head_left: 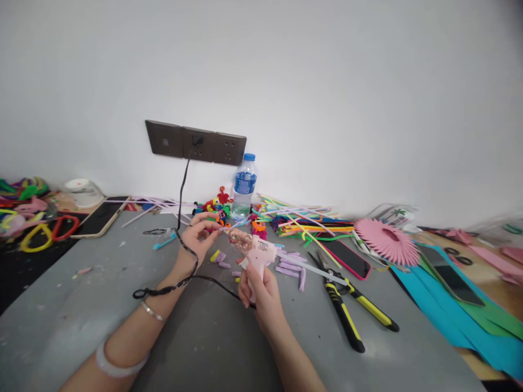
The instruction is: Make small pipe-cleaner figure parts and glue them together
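- Head view: the right hand [263, 291] is gripping a pink glue gun [261, 256], its fingers wrapping closely around the handle, low and just right of the view's middle; the gun is being held above the grey surface [212, 337].
- The left hand [198, 234] is sitting just beside the gun's patterned front end, its thumb and forefinger forming a pinch; something slender and pale is showing at the tips, but whether they are clamping it cannot be told.
- A translucent glue stick [314, 269] is jutting from the gun's rear, past the short lilac pieces [288, 270] that are lying below, and running towards the pliers [343, 316].
- A black cord [180, 204] is hanging from the wall socket panel [171, 139] and crossing the left forearm, so it is probably adding some drag.
- The gun is looking light and stiff, its smooth plastic likely a little slippery; the handle is offering the safest hold, while the front end may be running hot and calls for clearance from the left fingers.
- The lilac pieces are appearing light and soft; a gentle pinch at one end should be suiting them.
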`<state>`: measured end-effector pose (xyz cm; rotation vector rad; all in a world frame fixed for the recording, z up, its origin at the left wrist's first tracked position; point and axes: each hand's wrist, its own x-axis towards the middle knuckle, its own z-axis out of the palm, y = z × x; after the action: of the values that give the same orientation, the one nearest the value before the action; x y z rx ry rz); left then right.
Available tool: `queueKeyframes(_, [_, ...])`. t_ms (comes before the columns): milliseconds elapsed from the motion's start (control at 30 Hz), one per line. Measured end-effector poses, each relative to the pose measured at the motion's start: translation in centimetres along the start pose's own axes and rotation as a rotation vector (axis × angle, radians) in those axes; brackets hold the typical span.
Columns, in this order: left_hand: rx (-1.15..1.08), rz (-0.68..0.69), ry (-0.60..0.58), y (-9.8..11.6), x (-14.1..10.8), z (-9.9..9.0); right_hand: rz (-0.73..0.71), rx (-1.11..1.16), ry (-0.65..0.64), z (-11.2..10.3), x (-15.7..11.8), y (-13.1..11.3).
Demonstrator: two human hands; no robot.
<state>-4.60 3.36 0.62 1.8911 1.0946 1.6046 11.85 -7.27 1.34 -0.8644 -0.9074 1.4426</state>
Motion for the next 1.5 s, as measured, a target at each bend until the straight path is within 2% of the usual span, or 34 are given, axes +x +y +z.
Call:
queueKeyframes(467, [-0.016, -0.024, -0.010, 0.3, -0.1, 0.1, 0.026, -0.021, 0.021, -0.1, 0.0, -0.1])
queueKeyframes(1133, [-0.043, -0.068, 0.060, 1.6, 0.0, 0.2, 0.030, -0.027, 0.063, -0.2, 0.0, -0.1])
queueKeyframes(1500, [-0.006, -0.046, 0.091, 1.5, 0.0, 0.2, 0.027, -0.064, 0.075, -0.1, 0.1, -0.4])
